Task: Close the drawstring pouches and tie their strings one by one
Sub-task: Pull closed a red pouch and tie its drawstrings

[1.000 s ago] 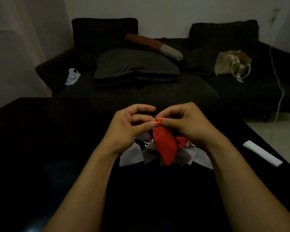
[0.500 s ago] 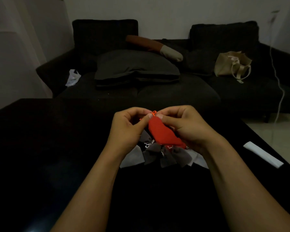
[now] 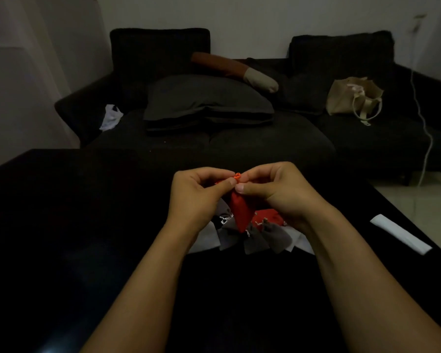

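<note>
Red pouch hangs above the black table, over a pile of grey pouches. Left hand and right hand both pinch its orange string at the neck.

A black table carries, just below and behind the fingers, a heap of grey pouches, white pouches and a red pouch, with a white folded strip lying well right of them.
</note>
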A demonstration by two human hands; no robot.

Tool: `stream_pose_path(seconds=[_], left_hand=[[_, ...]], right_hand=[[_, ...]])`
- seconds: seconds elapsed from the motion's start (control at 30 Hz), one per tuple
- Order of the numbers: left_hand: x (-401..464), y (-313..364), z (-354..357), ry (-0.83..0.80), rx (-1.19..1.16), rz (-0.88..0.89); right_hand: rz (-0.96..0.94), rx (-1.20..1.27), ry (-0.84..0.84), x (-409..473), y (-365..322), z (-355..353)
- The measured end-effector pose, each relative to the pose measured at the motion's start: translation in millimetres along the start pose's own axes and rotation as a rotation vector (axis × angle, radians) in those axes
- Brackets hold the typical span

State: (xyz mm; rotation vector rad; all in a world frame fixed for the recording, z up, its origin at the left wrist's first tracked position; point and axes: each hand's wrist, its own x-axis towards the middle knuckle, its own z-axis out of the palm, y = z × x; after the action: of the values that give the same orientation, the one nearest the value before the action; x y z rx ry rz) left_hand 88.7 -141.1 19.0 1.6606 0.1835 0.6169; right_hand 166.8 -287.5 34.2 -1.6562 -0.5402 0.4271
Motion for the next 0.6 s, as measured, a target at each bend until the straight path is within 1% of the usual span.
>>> stream_pose_path(seconds=[0.03,0.1,0.2,0.27,0.37,0.5,0.6], left_hand=[[0.0,1.2,1.0,-0.010,-0.075,-0.058],[0.7,2.1,2.0,-0.030,-0.153,-0.112],[1.2,0.3,0.6,-0.047,-0.204,-0.092],[2.0,-1.9,-1.5,-0.044,-0.170,-0.020],[3.4,-4.1,-3.1,-0.033,-0.035,0.152],[1.8,-2.5,-5.7,-0.051,0.187,0.336],[2.6,-2.5,-7.1,-0.042,0.281,0.441]], right_hand=[[-0.005,0.020,-0.005,0.2,1.1,-0.3],[0.006,0.058,-0.033,1.1,3.4,-1.0],[0.029,0.124,-0.103,-0.2,4.9,-1.3],[0.032,0.188,-0.149,-1.1,5.1,-0.2],[0.039,0.258,-0.212,-1.0,5.3,1.0],[0.062,0.291,-0.241,0.1,6.1,1.8],[0.077,0.302,-0.258,-2.3,5.3,3.6]])
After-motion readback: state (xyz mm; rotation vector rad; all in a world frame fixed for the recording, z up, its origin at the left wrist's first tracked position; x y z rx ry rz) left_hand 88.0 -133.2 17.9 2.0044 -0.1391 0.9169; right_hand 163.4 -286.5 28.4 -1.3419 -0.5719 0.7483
